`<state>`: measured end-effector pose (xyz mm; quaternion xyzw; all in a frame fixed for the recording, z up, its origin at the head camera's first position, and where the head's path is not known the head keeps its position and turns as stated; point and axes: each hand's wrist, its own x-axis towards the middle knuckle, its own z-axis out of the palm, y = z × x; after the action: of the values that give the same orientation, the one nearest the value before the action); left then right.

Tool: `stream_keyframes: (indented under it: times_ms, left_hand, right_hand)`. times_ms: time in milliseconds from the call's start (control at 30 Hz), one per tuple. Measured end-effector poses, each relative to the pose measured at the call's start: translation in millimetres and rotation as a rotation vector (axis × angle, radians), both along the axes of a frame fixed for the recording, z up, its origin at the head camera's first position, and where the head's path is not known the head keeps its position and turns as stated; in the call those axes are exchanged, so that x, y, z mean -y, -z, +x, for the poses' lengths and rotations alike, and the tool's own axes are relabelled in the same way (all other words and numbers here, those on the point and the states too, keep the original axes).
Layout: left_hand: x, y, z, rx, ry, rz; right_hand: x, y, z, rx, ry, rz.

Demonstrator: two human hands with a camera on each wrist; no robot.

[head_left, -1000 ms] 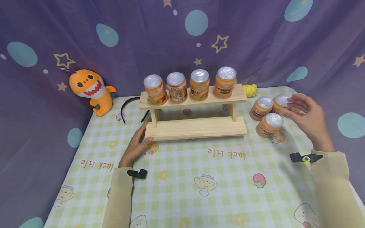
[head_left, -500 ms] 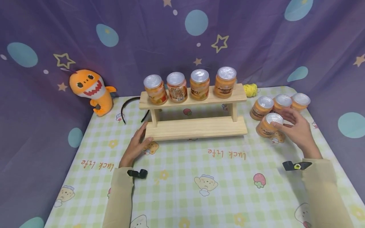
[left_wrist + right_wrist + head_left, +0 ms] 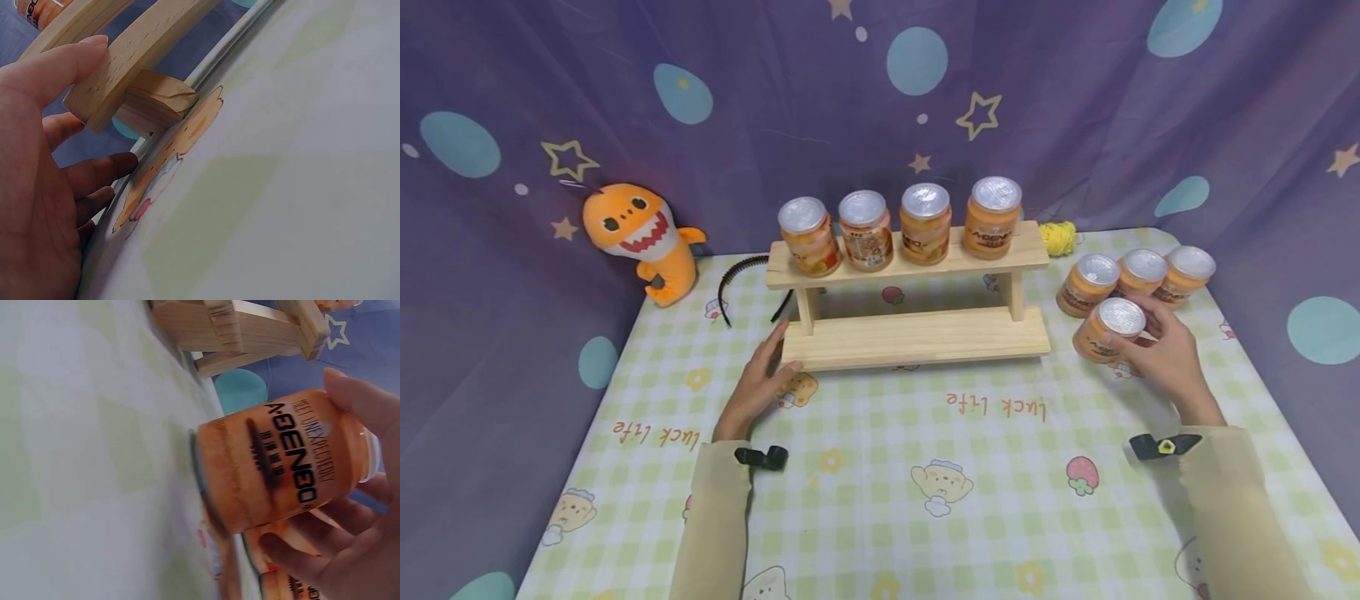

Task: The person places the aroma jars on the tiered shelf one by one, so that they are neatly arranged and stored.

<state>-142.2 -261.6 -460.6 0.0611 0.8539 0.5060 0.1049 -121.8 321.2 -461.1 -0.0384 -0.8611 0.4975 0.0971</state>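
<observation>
A two-tier wooden display rack (image 3: 917, 337) stands near the back of the table, with several orange jars (image 3: 988, 225) with silver lids lined up on its upper board. At the left end of the lower board, my left hand (image 3: 760, 383) holds the rack, thumb (image 3: 78, 62) on the board's edge and other fingers beyond its end. My right hand (image 3: 1168, 358) grips the nearest jar (image 3: 1099, 340) of a group right of the rack. In the right wrist view this jar (image 3: 275, 462) shows black lettering, the thumb on one side and fingers on the other, its base close to the cloth.
Behind the gripped jar stand three more jars, a left one (image 3: 1082, 292), a middle one (image 3: 1142, 267) and a right one (image 3: 1191, 271). Yellow yarn (image 3: 1058, 238) lies behind the rack's right end. An orange shark plush (image 3: 647, 242) and a black headband (image 3: 730, 279) are at the left.
My right hand has come down and left from above the back jars to the front jar and has taken hold of it. My left hand and the rack have stayed put.
</observation>
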Motion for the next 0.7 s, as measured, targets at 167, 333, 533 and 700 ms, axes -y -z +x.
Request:
stream_keyframes:
  times_ms: [167,333,533,700]
  left_hand:
    - [3.6,9.4,-3.8,-0.001,0.000,0.003]
    - [10.9,29.8,-11.5,-0.017,-0.012,-0.001]
    - [13.1,35.7,-13.2,-0.035,-0.019,-0.011]
    - [9.4,26.0,-9.5,-0.018,-0.013,-0.007]
  right_hand:
    - [1.8,11.3,-3.8,-0.074,0.027,-0.109]
    - [3.6,17.3,-6.6,-0.125,0.056,-0.228]
    - [5.3,16.2,-6.5,-0.153,0.094,-0.245]
    - [5.7,15.3,-5.6,-0.134,0.123,-0.216]
